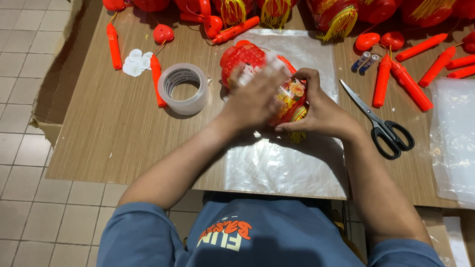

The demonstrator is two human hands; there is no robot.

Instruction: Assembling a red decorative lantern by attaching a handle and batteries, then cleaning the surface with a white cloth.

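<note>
Both hands clasp a red lantern [262,84] over a clear plastic bag [297,163]: left hand [255,99] spread across its top, blurred; right hand [319,106] curled around its right side.

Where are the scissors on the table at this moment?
In the head view, the scissors lie on the wooden table just right of the right hand, between the clear plastic sheet and the orange sticks.

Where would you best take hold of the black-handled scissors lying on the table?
Probably by the black handle loops of the scissors, coming from the near right side. They lie flat and nearly closed, blades pointing up-left toward the clear plastic sheet and the loops toward the person, clear of the right hand.
</note>
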